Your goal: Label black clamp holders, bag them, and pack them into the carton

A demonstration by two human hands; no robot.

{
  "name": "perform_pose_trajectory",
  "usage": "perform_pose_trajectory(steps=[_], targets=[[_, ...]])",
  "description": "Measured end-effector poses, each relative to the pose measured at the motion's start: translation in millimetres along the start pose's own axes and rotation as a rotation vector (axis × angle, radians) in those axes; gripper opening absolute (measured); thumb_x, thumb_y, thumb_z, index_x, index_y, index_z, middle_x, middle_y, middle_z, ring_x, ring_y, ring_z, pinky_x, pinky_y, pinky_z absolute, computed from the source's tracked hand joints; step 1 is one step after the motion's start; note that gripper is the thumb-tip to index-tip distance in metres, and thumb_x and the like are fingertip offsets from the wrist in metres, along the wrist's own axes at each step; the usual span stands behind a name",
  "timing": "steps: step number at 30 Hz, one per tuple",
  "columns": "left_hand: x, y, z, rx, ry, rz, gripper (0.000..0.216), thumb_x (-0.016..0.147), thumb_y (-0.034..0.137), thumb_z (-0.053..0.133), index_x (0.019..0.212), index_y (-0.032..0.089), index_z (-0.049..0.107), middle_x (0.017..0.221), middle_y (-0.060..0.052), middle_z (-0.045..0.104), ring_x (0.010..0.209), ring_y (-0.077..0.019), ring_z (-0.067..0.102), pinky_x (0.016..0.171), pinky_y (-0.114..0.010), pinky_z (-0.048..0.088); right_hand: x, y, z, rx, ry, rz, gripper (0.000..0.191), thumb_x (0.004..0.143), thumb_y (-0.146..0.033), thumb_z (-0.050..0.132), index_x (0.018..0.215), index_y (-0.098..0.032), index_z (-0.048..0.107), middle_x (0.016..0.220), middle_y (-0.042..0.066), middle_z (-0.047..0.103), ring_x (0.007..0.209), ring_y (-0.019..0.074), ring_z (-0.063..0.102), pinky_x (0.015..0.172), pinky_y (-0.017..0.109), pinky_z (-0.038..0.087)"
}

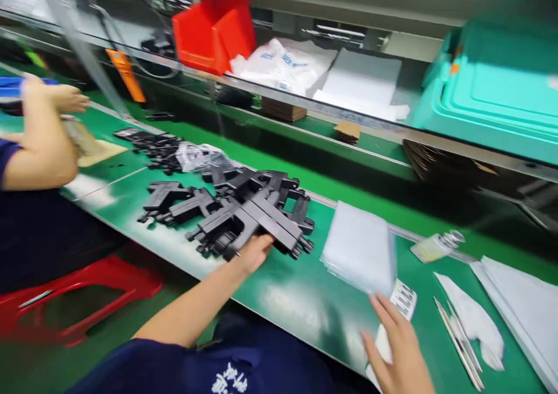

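Note:
My left hand (256,253) is closed on the near edge of a black plastic part (272,222) with a handle-like arm and knobbed ends; some fingers are hidden beneath it. This part lies over or just above a pile of similar black parts (172,196), and I cannot tell whether it is lifted. My right hand (399,347) is open, thumb and fingers apart, above a long white object with dark markings (404,298). Its fingertips are near the lower corner of a stack of clear plastic bags (360,246). Whether they touch the stack is unclear.
A bottle (437,246), tweezers-like tools (457,341) and a white cloth (473,321) lie to the right on the green bench (296,307). A red bin (213,33) and teal crates (501,86) stand on the shelf. A co-worker's arm (46,132) is at left, near a red stool (87,295).

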State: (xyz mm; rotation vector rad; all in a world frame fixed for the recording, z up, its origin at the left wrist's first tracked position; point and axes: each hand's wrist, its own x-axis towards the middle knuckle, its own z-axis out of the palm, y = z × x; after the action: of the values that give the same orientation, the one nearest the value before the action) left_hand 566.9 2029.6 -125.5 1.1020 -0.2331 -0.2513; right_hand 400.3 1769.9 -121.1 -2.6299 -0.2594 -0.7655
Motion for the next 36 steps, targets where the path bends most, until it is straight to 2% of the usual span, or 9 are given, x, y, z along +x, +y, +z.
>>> perform_pose_trajectory(steps=[5,11,14,17,21,25,28,33,36], targets=[[-19,-42,69,0.100,-0.431,-0.123,0.051,0.074,0.058,0.068,0.109,0.022,0.069,0.108,-0.010,0.071,0.120,-0.0297,0.057,0.110,-0.048,0.036,20,-33,14,0.061,-0.066,0.067,0.077,0.088,-0.035,0.060,0.151,-0.024,0.019,0.137,0.016,0.051,0.121,0.0318,0.056,0.090,0.046,0.057],[5,-44,43,0.080,-0.622,-0.420,0.045,0.069,0.043,0.070,0.105,0.015,0.071,0.090,-0.010,0.072,0.077,-0.0246,0.067,0.067,-0.034,0.053,-7,-8,-10,0.109,-0.172,0.165,0.070,0.086,-0.025,0.061,0.147,-0.029,0.028,0.117,0.011,0.062,0.101,0.0279,0.064,0.080,0.042,0.058],[10,-49,44,0.070,-0.588,-0.522,0.051,0.072,0.052,0.068,0.107,0.014,0.070,0.094,-0.011,0.071,0.078,-0.0239,0.066,0.065,-0.030,0.050,-21,1,-17,0.047,-0.233,0.101,0.062,0.088,-0.018,0.055,0.146,-0.029,0.035,0.114,0.011,0.061,0.099,0.0279,0.062,0.079,0.043,0.057],[5,-61,57,0.250,-0.451,-0.408,0.057,0.071,0.058,0.071,0.109,0.015,0.066,0.100,-0.009,0.069,0.092,-0.0252,0.062,0.078,-0.031,0.049,-25,6,-17,0.137,-0.218,0.125,0.053,0.091,-0.030,0.057,0.141,-0.028,0.042,0.123,0.012,0.058,0.108,0.0284,0.059,0.087,0.045,0.054],[-4,-69,62,0.411,-0.354,-0.168,0.066,0.072,0.069,0.064,0.111,0.016,0.060,0.101,-0.008,0.065,0.096,-0.0249,0.059,0.083,-0.033,0.046,-27,19,-12,0.463,-0.059,0.626,0.050,0.094,-0.060,0.039,0.118,-0.020,0.059,0.098,0.010,0.067,0.084,0.0214,0.065,0.070,0.034,0.055],[-10,-65,57,0.594,-0.356,0.002,0.072,0.061,0.071,0.071,0.109,0.019,0.058,0.096,-0.006,0.065,0.087,-0.0244,0.060,0.079,-0.034,0.046,-28,32,0,0.930,-0.161,0.966,0.047,0.090,-0.063,0.044,0.091,-0.019,0.057,0.054,-0.003,0.055,0.041,0.0111,0.046,0.041,0.023,0.042],[-10,-66,59,0.606,-0.272,-0.006,0.072,0.056,0.069,0.074,0.107,0.020,0.060,0.097,-0.006,0.065,0.088,-0.0247,0.060,0.080,-0.034,0.046,-26,33,4,0.944,-0.095,0.884,0.035,0.089,-0.055,0.053,0.095,-0.020,0.055,0.066,-0.001,0.060,0.050,0.0127,0.055,0.048,0.026,0.048],[-7,-79,69,0.218,-0.153,-0.494,0.059,0.066,0.064,0.070,0.098,0.015,0.063,0.083,-0.005,0.066,0.078,-0.0205,0.061,0.071,-0.029,0.047,-27,28,-3,0.435,-0.009,0.395,0.016,0.093,-0.032,0.053,0.105,-0.025,0.060,0.105,0.009,0.064,0.102,0.0238,0.062,0.091,0.045,0.051],[-9,-83,68,0.140,-0.188,-0.450,0.060,0.068,0.062,0.072,0.104,0.015,0.062,0.092,-0.007,0.067,0.084,-0.0206,0.061,0.075,-0.029,0.047,-33,28,2,0.485,-0.027,0.465,0.033,0.091,-0.036,0.056,0.122,-0.026,0.053,0.118,0.011,0.062,0.110,0.0246,0.060,0.095,0.046,0.051]])
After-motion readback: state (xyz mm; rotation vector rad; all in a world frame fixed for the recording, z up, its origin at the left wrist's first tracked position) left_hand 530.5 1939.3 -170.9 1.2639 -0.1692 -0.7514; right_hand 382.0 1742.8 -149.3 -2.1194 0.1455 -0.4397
